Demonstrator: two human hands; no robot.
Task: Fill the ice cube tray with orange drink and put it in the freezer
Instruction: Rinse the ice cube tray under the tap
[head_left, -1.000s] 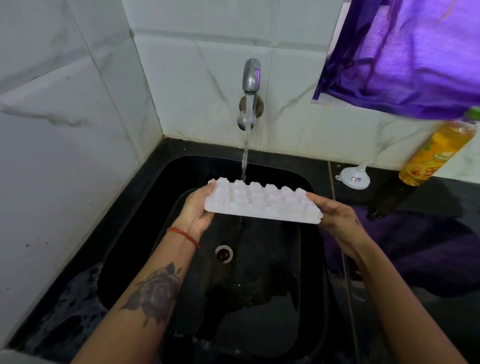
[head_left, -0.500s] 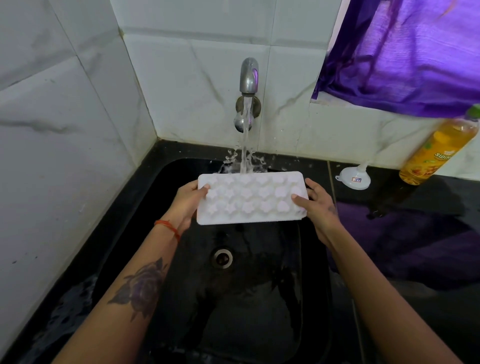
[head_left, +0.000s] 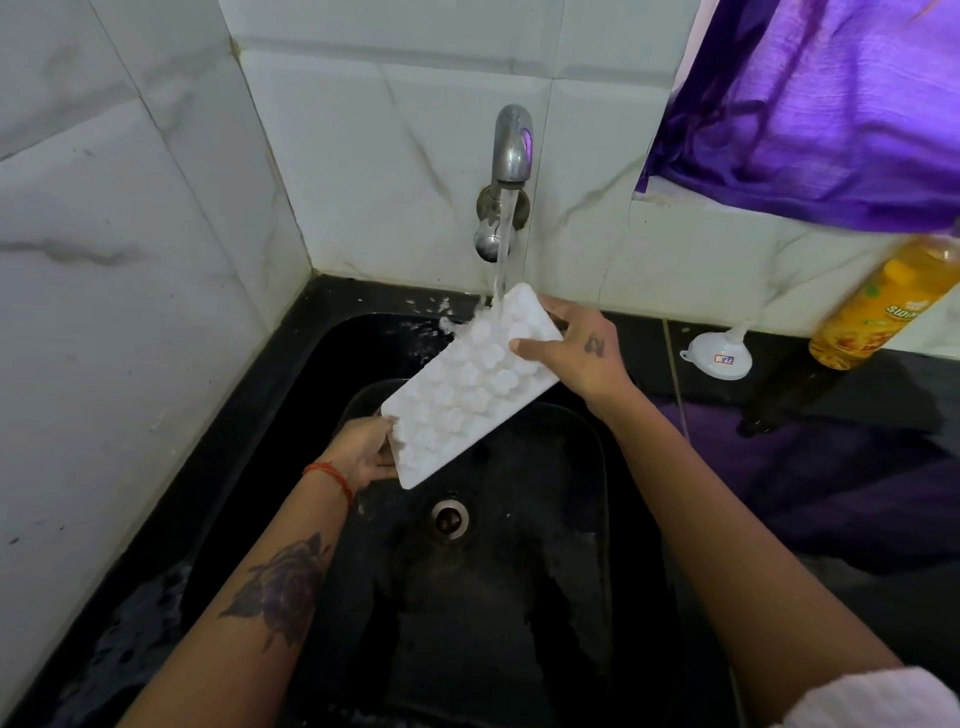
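A white ice cube tray with several small moulded cells is held tilted over the black sink, its far end raised under the running water. My left hand grips the tray's low near end. My right hand grips the high far end, thumb on top. Water from the steel tap hits the tray's upper end and splashes. A bottle of orange drink leans against the wall on the counter at the right.
A small white funnel lies on the dark counter between sink and bottle. A purple curtain hangs at upper right. White marble tiles close the left and back. The drain sits mid-sink.
The tray went from level under the tap to tilted diagonally: my right hand lifted its end toward the stream, my left hand dropped its end toward the drain.
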